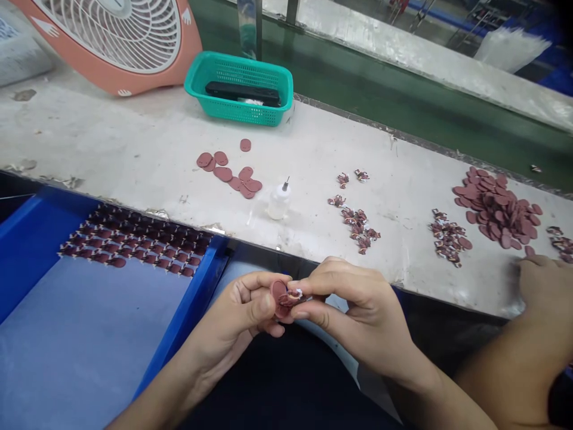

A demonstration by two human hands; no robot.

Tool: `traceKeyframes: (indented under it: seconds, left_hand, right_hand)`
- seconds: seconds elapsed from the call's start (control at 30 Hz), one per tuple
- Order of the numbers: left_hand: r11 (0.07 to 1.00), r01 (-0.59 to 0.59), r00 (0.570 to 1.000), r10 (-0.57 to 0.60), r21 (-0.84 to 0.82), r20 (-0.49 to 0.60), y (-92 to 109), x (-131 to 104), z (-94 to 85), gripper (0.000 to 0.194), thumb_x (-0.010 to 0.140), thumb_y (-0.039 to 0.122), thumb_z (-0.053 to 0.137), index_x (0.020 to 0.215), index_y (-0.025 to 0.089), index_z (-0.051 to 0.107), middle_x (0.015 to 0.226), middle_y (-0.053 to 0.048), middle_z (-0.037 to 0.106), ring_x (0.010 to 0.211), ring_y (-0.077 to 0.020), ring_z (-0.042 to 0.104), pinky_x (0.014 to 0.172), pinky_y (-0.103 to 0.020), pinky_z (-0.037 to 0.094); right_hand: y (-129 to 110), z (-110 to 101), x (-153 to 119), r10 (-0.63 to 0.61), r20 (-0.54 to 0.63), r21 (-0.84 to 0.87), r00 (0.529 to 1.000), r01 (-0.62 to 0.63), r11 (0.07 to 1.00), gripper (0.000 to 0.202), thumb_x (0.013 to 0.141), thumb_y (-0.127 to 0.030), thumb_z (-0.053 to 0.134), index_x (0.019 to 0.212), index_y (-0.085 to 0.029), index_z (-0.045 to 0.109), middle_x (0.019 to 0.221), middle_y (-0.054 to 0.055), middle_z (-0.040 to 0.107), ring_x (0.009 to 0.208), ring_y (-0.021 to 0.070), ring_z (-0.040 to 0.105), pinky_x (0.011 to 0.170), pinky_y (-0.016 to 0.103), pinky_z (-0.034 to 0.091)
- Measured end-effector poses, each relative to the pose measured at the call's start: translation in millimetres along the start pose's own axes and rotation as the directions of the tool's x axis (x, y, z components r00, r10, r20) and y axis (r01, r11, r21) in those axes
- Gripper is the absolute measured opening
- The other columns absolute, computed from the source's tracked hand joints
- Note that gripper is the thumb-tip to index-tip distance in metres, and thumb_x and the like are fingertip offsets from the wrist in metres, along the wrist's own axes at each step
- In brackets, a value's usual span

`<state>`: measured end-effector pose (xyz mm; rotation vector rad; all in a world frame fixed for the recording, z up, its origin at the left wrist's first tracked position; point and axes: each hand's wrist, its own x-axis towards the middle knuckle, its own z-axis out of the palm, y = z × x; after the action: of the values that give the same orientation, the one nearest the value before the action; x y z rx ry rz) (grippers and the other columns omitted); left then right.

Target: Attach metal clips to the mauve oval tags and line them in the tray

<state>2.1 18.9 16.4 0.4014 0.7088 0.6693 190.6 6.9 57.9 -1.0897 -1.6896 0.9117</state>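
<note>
Close to the bench's front edge, my left hand (244,310) pinches a flat oval reddish-brown disc (278,291) between thumb and fingers. My right hand (353,304) grips a small brown figure with white bits (294,294) by thumb and forefinger, and it touches the disc's face. Beyond my hands a small clear bottle with a needle tip (279,202) stands upright. Several loose discs (222,174) lie to its left, and small figures (358,224) to its right. Rows of discs with figures (134,239) lie in the blue tray (179,334) at the left.
A green basket (239,113) holding a black object stands at the back, beside a pink fan (120,77). Farther right lie a heap of discs (501,209) and more figures (449,239). Another person's hand (544,278) rests at the right edge of the bench.
</note>
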Motion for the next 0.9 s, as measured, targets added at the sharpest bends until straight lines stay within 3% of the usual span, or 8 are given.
traceKeyframes:
  seconds: [0.47, 0.7, 0.9]
  left_hand:
    - [0.999, 0.019, 1.0, -0.019, -0.032, -0.008, 0.5, -1.5, -2.8, 0.032, 0.067, 0.039, 0.09, 0.092, 0.021, 0.081, 0.072, 0.0, 0.075, 0.06, -0.0091, 0.066, 0.052, -0.013, 0.055]
    - [0.999, 0.022, 0.999, -0.024, -0.045, -0.025, -2.6, -0.5, -7.8, 0.035, 0.063, 0.041, 0.092, 0.089, 0.02, 0.081, 0.066, 0.0, 0.071, 0.054, -0.0065, 0.061, 0.047, -0.01, 0.049]
    - [0.998, 0.023, 0.998, -0.027, -0.065, -0.064, -0.3, -5.6, -1.8, 0.037, 0.056, 0.041, 0.095, 0.083, 0.021, 0.08, 0.058, 0.004, 0.066, 0.047, -0.0033, 0.052, 0.051, -0.012, 0.048]
  right_hand:
    - [0.8, -1.8, 3.5, -0.058, 0.109, -0.025, 0.992, 0.061, 0.998, 0.022, 0.086, -0.012, 0.076, 0.105, -0.022, 0.073, 0.084, 0.0, 0.078, 0.072, 0.0126, 0.069, 0.071, 0.027, 0.054]
    - [-1.1, 0.3, 8.8, -0.081, 0.148, -0.05, 0.986, 0.089, 0.995, 0.015, 0.086, -0.012, 0.077, 0.099, -0.017, 0.073, 0.083, 0.001, 0.077, 0.072, 0.0117, 0.068, 0.071, 0.026, 0.053]
    - [-6.3, -0.4, 7.9, -0.115, 0.18, -0.004, 0.977, 0.118, 0.993, 0.021, 0.087, -0.009, 0.074, 0.106, -0.017, 0.071, 0.086, 0.001, 0.077, 0.078, 0.0116, 0.07, 0.075, 0.025, 0.054]
